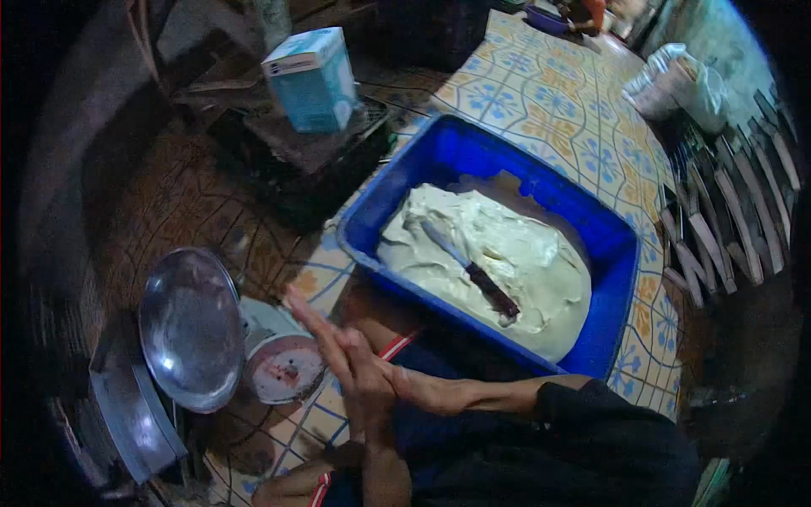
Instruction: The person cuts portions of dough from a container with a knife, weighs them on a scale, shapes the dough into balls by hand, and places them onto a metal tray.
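Observation:
My left hand (pixel 365 380) and my right hand (pixel 427 390) are pressed palm against palm in front of the scale. The fingers look stretched out, and I see nothing between the palms. Beyond them stands a blue tub (pixel 621 279) with a thick, pale, dough-like mass (pixel 541 283) in it. A knife (pixel 469 266) with a dark handle lies on that mass, apart from both hands. Left of my fingers is a dial scale (pixel 285 367), with a shiny metal bowl or pan (pixel 190 325) tilted at its top.
A light blue box (pixel 312 84) sits on a dark stand (pixel 296 156) at the back left. Split wood sticks (pixel 726 220) are piled at the right, with a white sack (pixel 676 89) behind. Patterned tiles (pixel 566 101) cover the floor. Part of another person (pixel 591 13) shows at the far top.

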`<state>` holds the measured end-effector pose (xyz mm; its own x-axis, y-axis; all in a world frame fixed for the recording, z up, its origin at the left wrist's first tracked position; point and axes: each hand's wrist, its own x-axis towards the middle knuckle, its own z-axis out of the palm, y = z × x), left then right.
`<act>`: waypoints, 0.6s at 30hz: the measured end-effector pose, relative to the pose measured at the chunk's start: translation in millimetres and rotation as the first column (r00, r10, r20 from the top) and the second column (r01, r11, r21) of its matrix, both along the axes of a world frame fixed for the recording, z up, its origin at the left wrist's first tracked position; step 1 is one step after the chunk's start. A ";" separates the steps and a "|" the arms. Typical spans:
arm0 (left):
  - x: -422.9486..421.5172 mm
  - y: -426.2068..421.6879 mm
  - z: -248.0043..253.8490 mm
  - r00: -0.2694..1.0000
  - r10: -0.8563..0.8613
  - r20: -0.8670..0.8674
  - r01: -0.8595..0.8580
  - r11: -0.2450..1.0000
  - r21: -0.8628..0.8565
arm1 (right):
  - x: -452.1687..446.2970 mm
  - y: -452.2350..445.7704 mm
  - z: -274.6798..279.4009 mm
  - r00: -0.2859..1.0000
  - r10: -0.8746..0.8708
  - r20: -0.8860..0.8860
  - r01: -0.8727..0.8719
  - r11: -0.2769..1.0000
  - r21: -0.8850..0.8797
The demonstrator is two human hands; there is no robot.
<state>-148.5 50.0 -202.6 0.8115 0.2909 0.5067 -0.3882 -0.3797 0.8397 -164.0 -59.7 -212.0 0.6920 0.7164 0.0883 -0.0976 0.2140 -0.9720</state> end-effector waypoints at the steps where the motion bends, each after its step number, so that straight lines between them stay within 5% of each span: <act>1: 20.1 -5.4 5.5 0.999 0.029 -0.025 -0.031 0.995 -0.098 | -1.6 -12.8 -4.4 0.997 0.011 0.078 -0.018 0.996 0.091; 2: 33.2 -11.7 7.9 0.999 0.012 -0.031 -0.015 0.996 -0.092 | 4.6 -28.7 -2.1 0.997 -0.006 0.072 -0.001 0.995 0.097; 4: 56.6 -24.5 9.1 0.975 -0.223 -0.006 0.156 0.704 -0.693 | 30.2 -67.4 8.1 0.940 0.000 0.341 0.049 0.990 -0.133; 6: 75.8 -30.5 -9.9 0.970 -0.244 -0.020 0.157 0.682 -0.714 | 43.3 -102.7 39.1 0.966 -0.231 -0.115 0.130 0.822 -0.555; 8: 81.7 -29.8 -28.5 0.947 -0.291 -0.136 0.112 0.697 -0.708 | 64.7 -132.3 -7.1 0.786 -0.496 0.370 0.618 0.599 -0.510; 9: 77.8 -44.3 -8.3 0.934 -0.354 -0.045 0.156 0.519 -0.841 | 75.1 -154.2 -37.6 0.820 -0.289 0.494 0.570 0.480 -0.666; 10: 83.4 -46.7 -17.9 0.934 -0.355 -0.049 0.155 0.526 -0.836 | 85.1 -169.3 -60.1 0.830 -0.049 0.555 0.540 0.319 -0.779; 12: 90.2 -48.6 -43.7 0.950 -0.261 -0.170 0.157 0.872 -0.463 | 83.0 -166.4 -78.2 0.816 -0.102 0.569 0.577 0.223 -0.786; 13: 93.8 -43.5 -45.8 0.883 -0.219 -0.414 0.127 0.963 -0.238 | 83.8 -166.7 -85.2 0.794 -0.143 0.591 0.606 0.114 -0.787; 14: 106.3 -46.0 -39.0 0.882 -0.220 -0.417 0.131 0.964 -0.232 | 92.5 -169.2 -90.3 0.794 -0.151 0.589 0.606 0.116 -0.787; 16: 142.9 -60.5 -24.0 0.669 -0.540 -0.510 0.589 0.804 -0.078 | 105.4 -175.3 -103.9 0.833 -0.121 0.540 0.552 0.106 -0.827; 18: 177.5 -61.9 -31.3 0.566 -0.584 -0.583 0.684 0.727 -0.065 | 116.8 -179.8 -101.5 0.870 -0.169 0.462 0.487 0.156 -0.859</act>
<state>29.0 -11.8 -233.8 0.8916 -0.4454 -0.0811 -0.0917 -0.3532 0.9310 -47.2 -239.6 -313.5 0.9576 0.0806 -0.2766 -0.0520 -0.8959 -0.4412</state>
